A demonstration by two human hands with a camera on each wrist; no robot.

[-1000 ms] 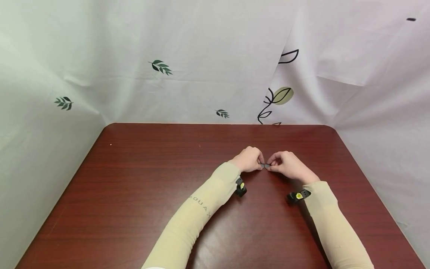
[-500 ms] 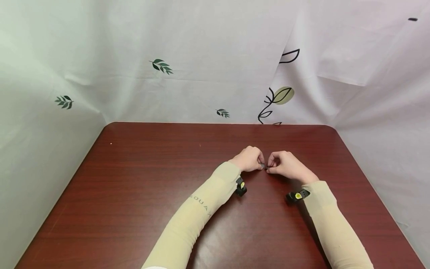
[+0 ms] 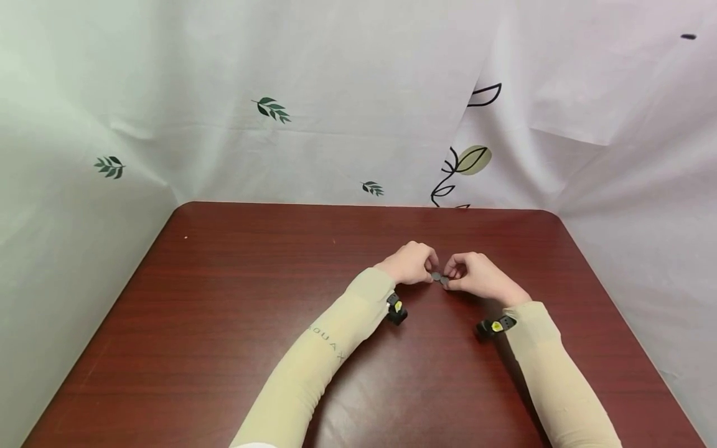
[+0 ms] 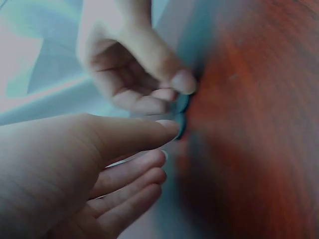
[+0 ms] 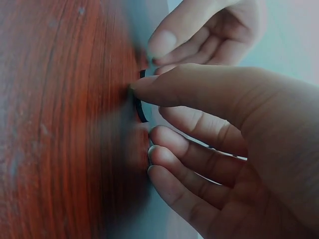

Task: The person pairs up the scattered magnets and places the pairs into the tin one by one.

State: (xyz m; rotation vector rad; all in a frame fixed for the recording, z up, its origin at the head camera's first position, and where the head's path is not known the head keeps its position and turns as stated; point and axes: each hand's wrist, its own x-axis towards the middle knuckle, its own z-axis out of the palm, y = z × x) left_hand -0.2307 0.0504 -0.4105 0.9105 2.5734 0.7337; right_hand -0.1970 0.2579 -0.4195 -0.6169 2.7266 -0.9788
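Observation:
Two small, flat, dark grey discs meet edge to edge at the table surface, between the two hands. The left disc point(image 3: 436, 276) is by the left hand point(image 3: 411, 263), whose thumb tip point(image 4: 169, 128) is at its edge; the fingers are extended and look loosened from it. The right hand point(image 3: 478, 277) pinches the right disc point(image 3: 444, 281) between thumb and index finger, its other fingers point(image 5: 172, 149) loosely bent. The right thumb partly covers its disc in the right wrist view. Their exact kind cannot be told.
A reddish-brown wooden table point(image 3: 252, 311) lies under both arms. White cloth point(image 3: 336, 93) with leaf prints hangs behind and along its sides. Black wrist cameras point(image 3: 397, 311) are strapped over the light sleeves. A tiny white speck point(image 3: 186, 237) lies at the far left.
The left hand has drawn slightly left, showing more of the left disc. The right disc has turned edge-on and then back to show its flat face; the right hand has barely moved.

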